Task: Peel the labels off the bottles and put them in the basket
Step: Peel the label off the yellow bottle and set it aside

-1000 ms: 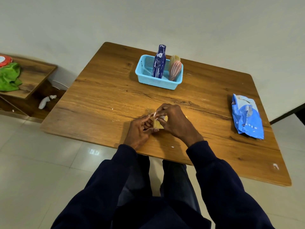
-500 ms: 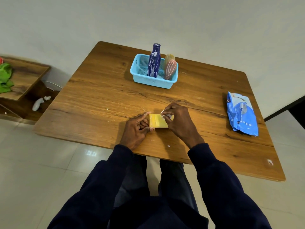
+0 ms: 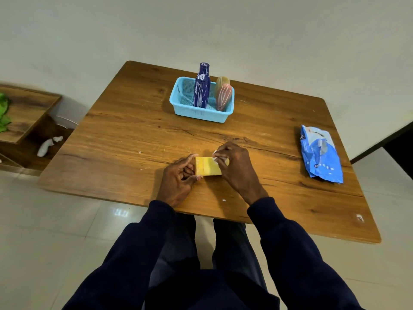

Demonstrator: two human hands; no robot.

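A flat yellow bottle lies on its side on the wooden table, near the front edge. My left hand grips its left end with curled fingers. My right hand covers its right end and pinches a white strip of label at the upper right corner. A light blue basket stands at the back of the table. In it stand a tall dark blue bottle, a pinkish bottle and a yellowish bottle behind that one.
A blue plastic packet lies on the table's right side. Small white paper scraps dot the wood near my hands. To the left stands a low wooden shelf with green cloth on it.
The yellow bottle was mostly hidden under my hands a second ago; its face now shows. My right hand has shifted to the bottle's right end and lifted a white strip.
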